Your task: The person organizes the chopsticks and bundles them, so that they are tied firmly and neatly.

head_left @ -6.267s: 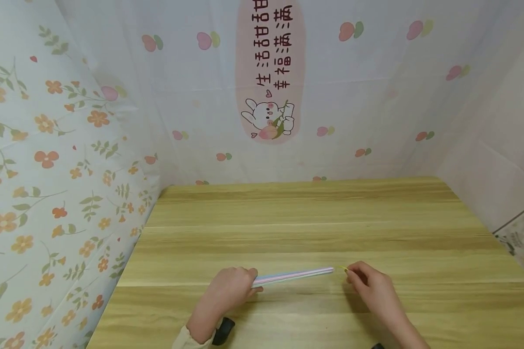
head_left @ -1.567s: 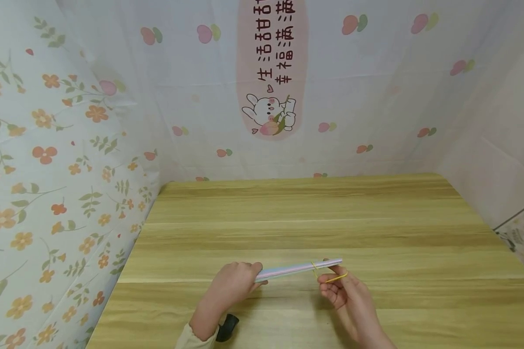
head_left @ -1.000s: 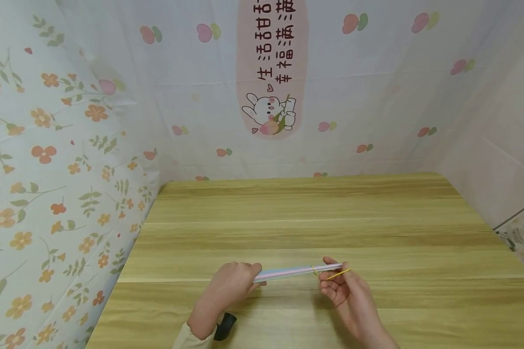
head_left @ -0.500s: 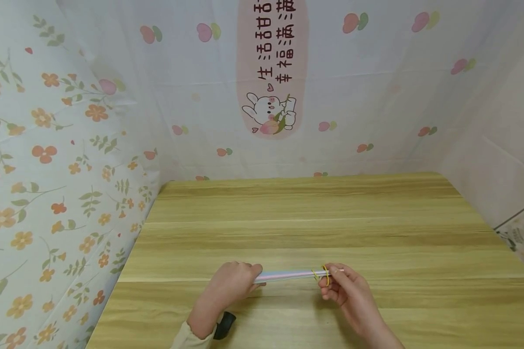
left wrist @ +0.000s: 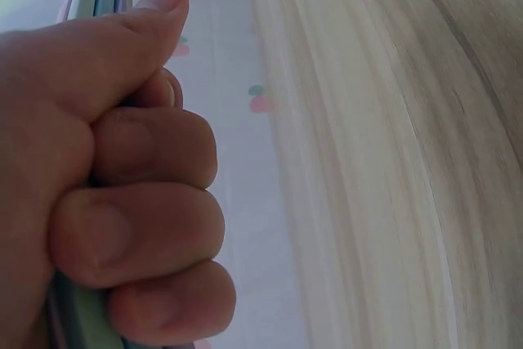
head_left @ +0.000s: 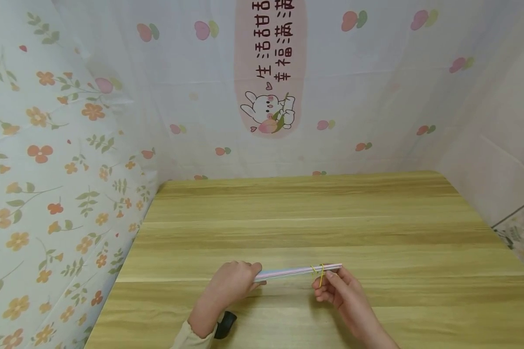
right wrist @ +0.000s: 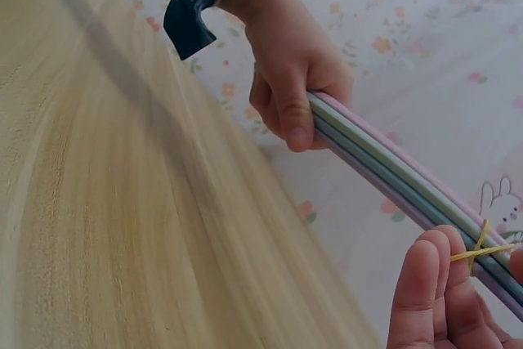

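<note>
My left hand (head_left: 232, 285) grips one end of a bundle of long, thin pastel sticks (head_left: 285, 274) in pink, green, blue and lilac. Its fingers wrap fully round the bundle in the left wrist view, thumb lying along it. At the bundle's other end, a yellow rubber band (right wrist: 482, 252) loops round the sticks and crosses over itself. My right hand (head_left: 348, 295) holds a stretched loop of that band between thumb and fingers, close beside the sticks. The bundle is held above the table, tilted slightly up toward the right. Part of its right end passes behind the right thumb.
A wood-grain table (head_left: 288, 213) lies beneath both hands. Behind it hangs a white curtain (head_left: 358, 102) with a printed rabbit, and a flowered cloth (head_left: 65, 194) borders the left side. A dark wrist mount (head_left: 225, 325) sits at the left wrist.
The right hand first came from beside the bundle's end with the band. Since then the band has gone round the sticks, and its free loop has shifted leftward along them. The left hand keeps its grip.
</note>
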`<state>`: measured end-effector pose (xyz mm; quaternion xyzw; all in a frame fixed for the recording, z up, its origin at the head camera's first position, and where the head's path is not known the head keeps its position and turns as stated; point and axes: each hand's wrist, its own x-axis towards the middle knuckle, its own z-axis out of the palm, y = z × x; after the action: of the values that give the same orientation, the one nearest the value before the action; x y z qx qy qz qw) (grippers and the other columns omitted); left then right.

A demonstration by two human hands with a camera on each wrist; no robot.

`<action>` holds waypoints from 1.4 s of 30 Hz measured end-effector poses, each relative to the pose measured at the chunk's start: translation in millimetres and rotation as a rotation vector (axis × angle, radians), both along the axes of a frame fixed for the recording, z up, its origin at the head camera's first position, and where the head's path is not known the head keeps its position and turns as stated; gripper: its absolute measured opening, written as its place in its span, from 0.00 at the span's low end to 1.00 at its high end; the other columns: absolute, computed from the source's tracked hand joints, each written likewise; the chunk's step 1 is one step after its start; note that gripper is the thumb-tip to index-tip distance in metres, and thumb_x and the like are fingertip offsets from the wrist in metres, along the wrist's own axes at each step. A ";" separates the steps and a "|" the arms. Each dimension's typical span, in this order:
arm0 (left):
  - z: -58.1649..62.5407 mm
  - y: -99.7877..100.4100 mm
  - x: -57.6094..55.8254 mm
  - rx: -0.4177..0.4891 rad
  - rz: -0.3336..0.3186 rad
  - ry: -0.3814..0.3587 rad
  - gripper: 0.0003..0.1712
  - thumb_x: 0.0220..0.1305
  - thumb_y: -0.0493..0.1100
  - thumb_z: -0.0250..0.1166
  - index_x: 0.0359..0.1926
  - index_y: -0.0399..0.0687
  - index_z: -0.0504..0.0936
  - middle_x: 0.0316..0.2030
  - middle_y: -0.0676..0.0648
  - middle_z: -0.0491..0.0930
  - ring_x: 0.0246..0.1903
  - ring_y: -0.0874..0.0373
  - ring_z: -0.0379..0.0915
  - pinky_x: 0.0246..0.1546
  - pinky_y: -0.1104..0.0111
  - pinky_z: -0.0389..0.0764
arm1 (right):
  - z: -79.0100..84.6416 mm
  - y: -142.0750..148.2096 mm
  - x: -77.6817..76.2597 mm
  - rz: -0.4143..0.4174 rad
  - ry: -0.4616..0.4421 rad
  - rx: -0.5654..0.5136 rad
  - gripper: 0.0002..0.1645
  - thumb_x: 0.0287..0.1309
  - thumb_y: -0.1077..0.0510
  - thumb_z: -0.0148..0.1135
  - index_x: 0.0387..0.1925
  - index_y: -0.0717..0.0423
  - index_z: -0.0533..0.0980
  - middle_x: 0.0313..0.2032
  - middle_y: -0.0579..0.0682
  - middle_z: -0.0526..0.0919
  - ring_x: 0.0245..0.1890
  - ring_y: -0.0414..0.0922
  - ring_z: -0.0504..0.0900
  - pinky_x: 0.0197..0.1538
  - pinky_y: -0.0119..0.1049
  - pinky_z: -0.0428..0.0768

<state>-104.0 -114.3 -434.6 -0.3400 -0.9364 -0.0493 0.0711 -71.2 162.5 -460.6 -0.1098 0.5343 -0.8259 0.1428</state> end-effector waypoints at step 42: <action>14.2 1.0 0.8 -0.027 -0.027 -0.047 0.19 0.59 0.55 0.65 0.24 0.49 0.70 0.13 0.57 0.64 0.13 0.68 0.55 0.13 0.76 0.59 | -8.0 13.7 -6.9 0.106 0.102 0.633 0.18 0.62 0.57 0.60 0.36 0.74 0.79 0.32 0.57 0.86 0.32 0.34 0.84 0.41 0.28 0.79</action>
<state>-103.2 -113.2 -420.4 -0.3522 -0.9338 -0.0456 0.0440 -78.1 176.3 -468.6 -0.1288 0.7647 -0.6034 0.1858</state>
